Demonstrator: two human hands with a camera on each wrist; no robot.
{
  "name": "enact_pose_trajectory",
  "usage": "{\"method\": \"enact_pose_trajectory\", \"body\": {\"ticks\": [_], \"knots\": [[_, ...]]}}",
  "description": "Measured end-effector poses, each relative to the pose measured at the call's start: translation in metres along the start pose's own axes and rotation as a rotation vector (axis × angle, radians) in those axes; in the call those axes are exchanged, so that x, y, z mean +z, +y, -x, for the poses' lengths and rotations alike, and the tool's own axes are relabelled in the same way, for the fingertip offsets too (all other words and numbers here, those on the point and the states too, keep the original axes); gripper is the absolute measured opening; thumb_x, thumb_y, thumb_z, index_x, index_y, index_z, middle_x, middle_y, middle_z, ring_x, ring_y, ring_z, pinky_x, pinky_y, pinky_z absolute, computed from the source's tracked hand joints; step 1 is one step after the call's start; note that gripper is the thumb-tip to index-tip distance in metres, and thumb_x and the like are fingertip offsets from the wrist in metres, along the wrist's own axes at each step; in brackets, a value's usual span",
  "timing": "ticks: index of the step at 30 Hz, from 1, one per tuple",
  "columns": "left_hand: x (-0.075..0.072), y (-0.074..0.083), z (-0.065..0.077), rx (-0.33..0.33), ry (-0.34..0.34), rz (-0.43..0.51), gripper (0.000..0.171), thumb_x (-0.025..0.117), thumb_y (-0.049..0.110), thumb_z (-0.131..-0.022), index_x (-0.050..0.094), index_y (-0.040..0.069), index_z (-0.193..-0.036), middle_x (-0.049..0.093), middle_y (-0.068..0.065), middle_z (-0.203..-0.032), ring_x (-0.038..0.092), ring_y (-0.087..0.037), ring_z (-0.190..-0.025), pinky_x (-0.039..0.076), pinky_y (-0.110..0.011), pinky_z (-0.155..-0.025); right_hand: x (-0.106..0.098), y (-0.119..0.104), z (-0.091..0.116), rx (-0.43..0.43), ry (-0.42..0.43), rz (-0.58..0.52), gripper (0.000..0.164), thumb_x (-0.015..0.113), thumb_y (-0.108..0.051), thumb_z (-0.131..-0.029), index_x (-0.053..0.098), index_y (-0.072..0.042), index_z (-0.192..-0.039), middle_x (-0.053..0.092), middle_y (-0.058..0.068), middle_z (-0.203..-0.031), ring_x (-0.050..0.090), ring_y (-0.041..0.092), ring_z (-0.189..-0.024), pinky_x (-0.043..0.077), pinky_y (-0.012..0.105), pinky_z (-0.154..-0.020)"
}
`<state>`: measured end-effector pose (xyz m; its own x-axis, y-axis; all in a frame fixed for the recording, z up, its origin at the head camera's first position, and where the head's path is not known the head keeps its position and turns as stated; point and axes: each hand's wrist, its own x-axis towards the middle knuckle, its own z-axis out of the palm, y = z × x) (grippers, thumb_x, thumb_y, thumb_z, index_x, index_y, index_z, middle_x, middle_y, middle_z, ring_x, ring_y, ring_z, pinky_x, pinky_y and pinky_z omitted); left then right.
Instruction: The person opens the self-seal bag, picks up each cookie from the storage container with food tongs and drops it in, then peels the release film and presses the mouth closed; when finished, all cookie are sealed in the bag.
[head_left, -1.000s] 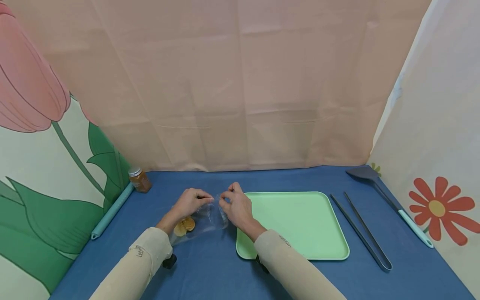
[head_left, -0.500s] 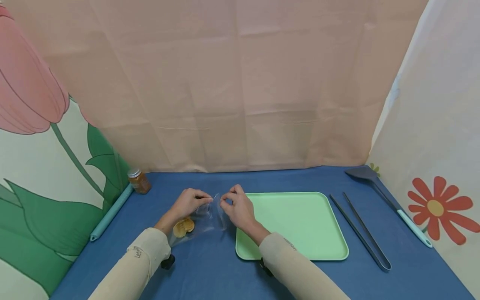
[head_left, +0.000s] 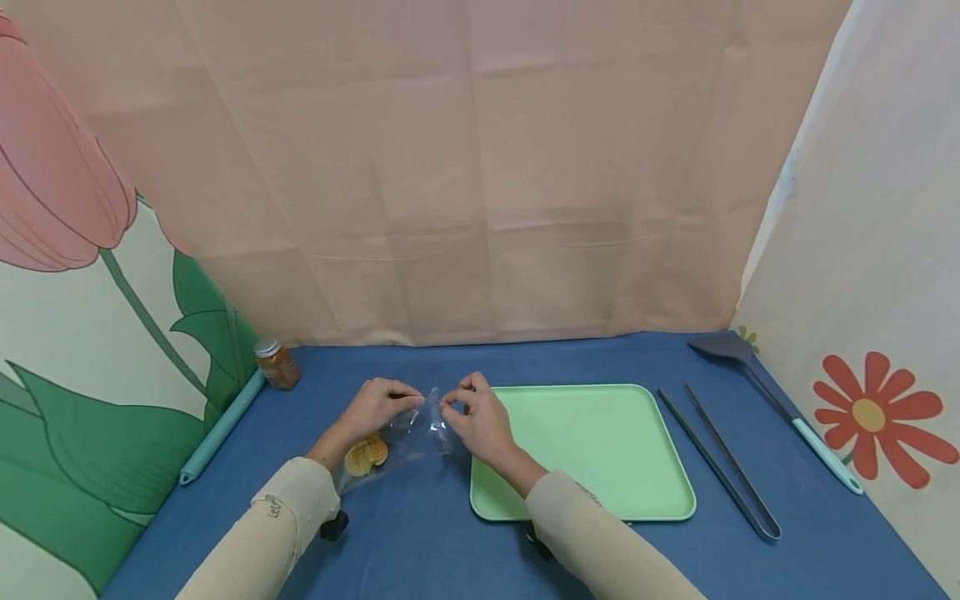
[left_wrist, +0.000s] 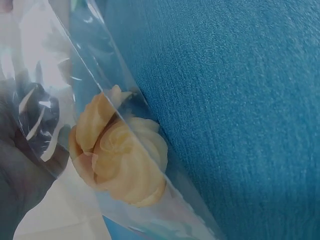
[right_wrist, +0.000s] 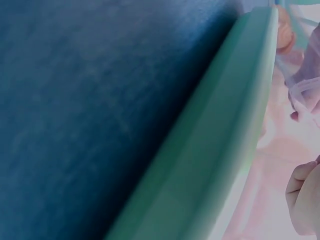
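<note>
A clear plastic bag (head_left: 414, 447) with swirl-shaped butter cookies (left_wrist: 127, 155) inside hangs between the two hands. At its upper left, the left hand (head_left: 378, 408) pinches the film between thumb and fingers; in the left wrist view part of this hand (left_wrist: 22, 175) shows behind the film. The right hand (head_left: 482, 423) pinches the bag's right end, its other fingers bent. Golden cookies (head_left: 366, 456) rest in the lower left of the bag, below the left wrist. The right forearm crosses the left side of a light green tray (head_left: 592, 450).
Right of the tray lie dark tongs (head_left: 723, 462) and a grey spatula (head_left: 780, 400) with a mint handle. A jar (head_left: 277, 364) with a silver lid and brown contents stands at the back left, near a teal roll (head_left: 222, 429). Blue cloth (head_left: 420, 542) covers the table.
Both hands keep their pinch on the bag and stay almost in place. The film by the right fingers has creased and shifted slightly. The right forearm has moved a little to the right.
</note>
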<state>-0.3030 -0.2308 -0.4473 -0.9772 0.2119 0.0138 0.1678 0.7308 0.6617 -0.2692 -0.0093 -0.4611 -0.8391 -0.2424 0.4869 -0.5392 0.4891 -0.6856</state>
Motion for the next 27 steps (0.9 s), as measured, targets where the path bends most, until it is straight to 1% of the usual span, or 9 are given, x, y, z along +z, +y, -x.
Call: {"method": "enact_pose_trajectory", "body": {"ticks": [4, 12, 19, 23, 27], "knots": [[0.0, -0.001, 0.0, 0.009, 0.001, 0.0, 0.018, 0.069, 0.032, -0.096, 0.081, 0.02, -0.104, 0.076, 0.001, -0.102, 0.065, -0.012, -0.082, 0.053, -0.031, -0.07, -0.004, -0.002, 0.002, 0.002, -0.019, -0.031, 0.013, 0.07, -0.018, -0.094, 0.08, -0.009, -0.096, 0.048, 0.0, -0.095, 0.043, 0.004, -0.065, 0.036, 0.018, -0.054], [-0.001, -0.003, 0.001, 0.032, -0.002, 0.004, 0.019, 0.069, 0.033, -0.096, 0.08, 0.02, -0.104, 0.076, 0.0, -0.104, 0.065, -0.01, -0.082, 0.053, -0.03, -0.069, -0.009, -0.004, 0.005, 0.014, -0.052, -0.097, 0.013, 0.071, -0.016, -0.095, 0.08, -0.008, -0.096, 0.048, 0.002, -0.095, 0.042, 0.006, -0.065, 0.037, 0.02, -0.057], [-0.002, -0.005, 0.001, 0.034, -0.006, 0.003, 0.022, 0.068, 0.035, -0.096, 0.08, 0.019, -0.107, 0.076, -0.001, -0.106, 0.067, -0.014, -0.084, 0.054, -0.031, -0.069, -0.013, -0.007, 0.009, 0.037, -0.081, -0.215, 0.013, 0.07, -0.015, -0.095, 0.08, -0.006, -0.096, 0.05, 0.007, -0.092, 0.041, 0.009, -0.065, 0.039, 0.022, -0.06], [-0.004, -0.005, 0.002, 0.038, -0.002, 0.0, 0.021, 0.068, 0.034, -0.097, 0.08, 0.019, -0.106, 0.076, -0.002, -0.107, 0.067, -0.015, -0.084, 0.054, -0.033, -0.07, -0.015, -0.008, 0.011, 0.047, -0.087, -0.249, 0.014, 0.07, -0.017, -0.095, 0.08, -0.007, -0.096, 0.054, 0.004, -0.088, 0.044, 0.01, -0.065, 0.041, 0.022, -0.059], [-0.004, -0.005, 0.003, 0.042, -0.003, -0.014, 0.021, 0.068, 0.034, -0.097, 0.08, 0.019, -0.107, 0.076, -0.002, -0.108, 0.067, -0.012, -0.084, 0.054, -0.033, -0.07, -0.017, -0.009, 0.012, 0.077, -0.097, -0.251, 0.014, 0.07, -0.019, -0.096, 0.08, -0.01, -0.097, 0.059, -0.001, -0.082, 0.048, 0.01, -0.065, 0.043, 0.022, -0.056]]}}
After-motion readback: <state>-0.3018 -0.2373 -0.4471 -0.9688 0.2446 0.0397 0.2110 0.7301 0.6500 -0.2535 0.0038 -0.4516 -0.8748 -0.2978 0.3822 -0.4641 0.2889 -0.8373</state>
